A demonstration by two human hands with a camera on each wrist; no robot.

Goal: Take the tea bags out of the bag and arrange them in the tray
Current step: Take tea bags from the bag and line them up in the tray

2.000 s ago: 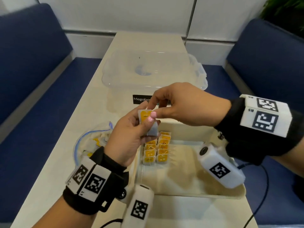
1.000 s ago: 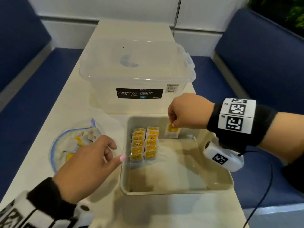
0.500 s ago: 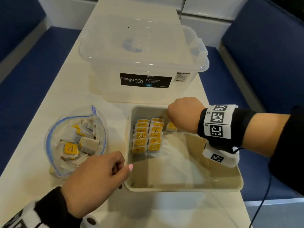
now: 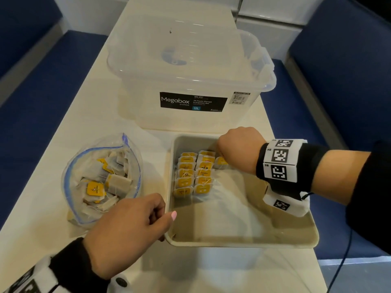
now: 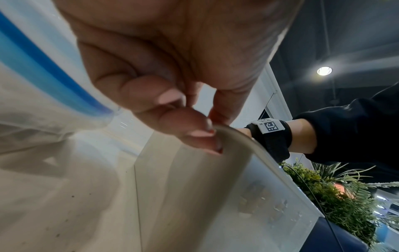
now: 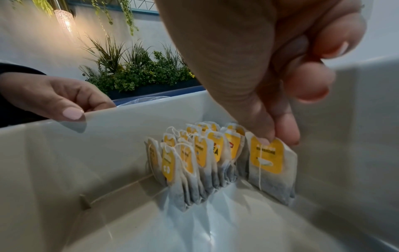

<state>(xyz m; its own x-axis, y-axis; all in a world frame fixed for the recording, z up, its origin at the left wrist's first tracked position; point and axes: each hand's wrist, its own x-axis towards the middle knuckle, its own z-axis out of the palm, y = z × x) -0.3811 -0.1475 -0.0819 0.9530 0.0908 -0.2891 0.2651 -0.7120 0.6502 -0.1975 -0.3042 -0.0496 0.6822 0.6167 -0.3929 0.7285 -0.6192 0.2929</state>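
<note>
Head view: the right hand (image 4: 240, 149) now sits low at the far end of the tray (image 4: 241, 240), at about 12 o'clock of its floor, where two seconds ago both hands held one tea bag in the air above it. The right wrist view shows thumb and forefinger pinching the top edge of that tea bag (image 6: 268, 162) as it stands upright against the far wall, just to the right of the two rows of tea bags (image 4: 193, 173) already standing there, so it begins a third row. The left hand (image 4: 127, 227) has dropped away to the tray's 9 o'clock side; its fingers are loosely curled, holding nothing, with fingertips (image 5: 200, 134) touching the rim. The plastic bag (image 4: 101, 180) lies open at 9 o'clock of the tray, many tea bags inside, so the job looks far from finished. The likely next step is releasing this one and reaching back to the bag.
</note>
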